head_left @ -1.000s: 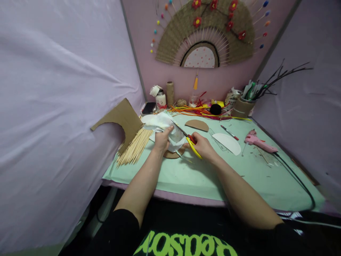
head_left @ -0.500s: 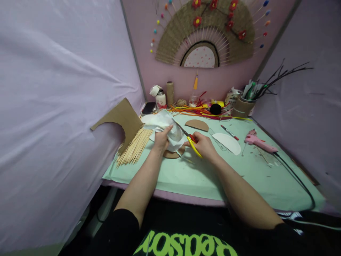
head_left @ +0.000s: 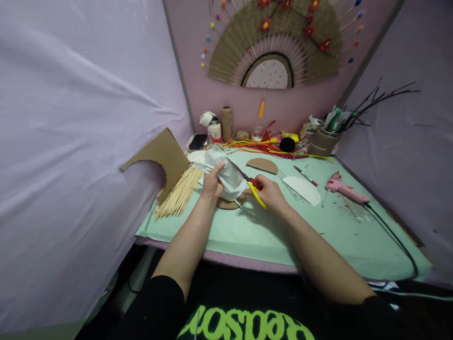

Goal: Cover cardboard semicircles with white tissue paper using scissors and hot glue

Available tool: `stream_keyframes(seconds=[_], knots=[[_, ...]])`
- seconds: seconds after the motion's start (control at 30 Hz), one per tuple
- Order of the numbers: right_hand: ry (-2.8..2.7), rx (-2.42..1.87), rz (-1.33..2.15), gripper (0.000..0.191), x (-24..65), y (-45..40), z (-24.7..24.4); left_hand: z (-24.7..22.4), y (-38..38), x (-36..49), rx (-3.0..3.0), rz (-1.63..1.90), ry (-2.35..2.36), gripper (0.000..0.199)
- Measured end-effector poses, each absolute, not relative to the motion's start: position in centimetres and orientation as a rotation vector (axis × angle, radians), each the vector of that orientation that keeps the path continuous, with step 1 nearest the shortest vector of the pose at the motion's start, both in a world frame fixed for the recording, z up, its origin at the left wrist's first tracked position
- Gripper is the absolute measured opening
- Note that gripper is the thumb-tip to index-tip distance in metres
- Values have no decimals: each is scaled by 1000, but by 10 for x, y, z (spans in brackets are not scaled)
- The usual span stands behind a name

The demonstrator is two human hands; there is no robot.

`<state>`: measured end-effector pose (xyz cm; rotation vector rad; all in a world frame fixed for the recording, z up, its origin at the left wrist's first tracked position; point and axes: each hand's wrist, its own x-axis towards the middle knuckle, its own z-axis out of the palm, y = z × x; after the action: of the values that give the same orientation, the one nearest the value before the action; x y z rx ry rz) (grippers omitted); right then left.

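Observation:
My left hand (head_left: 211,183) grips a crumpled piece of white fabric (head_left: 226,174) and lifts it just above the green mat (head_left: 269,231). My right hand (head_left: 269,191) holds yellow-handled scissors (head_left: 252,187), whose blades reach up-left into the fabric's edge. Under the fabric lies a brown cardboard half-disc (head_left: 228,204), mostly hidden by it.
A bundle of wooden skewers (head_left: 180,193) and a cut cardboard sheet (head_left: 161,155) lie at the left. A brown half-disc (head_left: 262,165), a white half-disc (head_left: 303,189), a red pen (head_left: 305,175) and a pink glue gun (head_left: 342,189) with its black cord lie to the right. Jars, coloured sticks and a cup of twigs line the back wall.
My left hand has raised and turned the fabric slightly, bunching it more. The scissors have stayed at the fabric's edge. The view has tilted a little.

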<state>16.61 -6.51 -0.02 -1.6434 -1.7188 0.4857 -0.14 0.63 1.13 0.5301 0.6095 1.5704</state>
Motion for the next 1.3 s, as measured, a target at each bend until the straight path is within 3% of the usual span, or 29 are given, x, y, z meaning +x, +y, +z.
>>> stream_keyframes(seconds=[0.23,0.87,1.3], knots=[[-1727,-1675,505,38,165,-66,3,11,7,-2,538,1566,615,35],[-1732,-1651,525,35,166,-67,3,11,0,-1,669,1475,605,52],[-1705,-1622,497,46,169,-66,4,12,-2,1,664,1497,615,59]])
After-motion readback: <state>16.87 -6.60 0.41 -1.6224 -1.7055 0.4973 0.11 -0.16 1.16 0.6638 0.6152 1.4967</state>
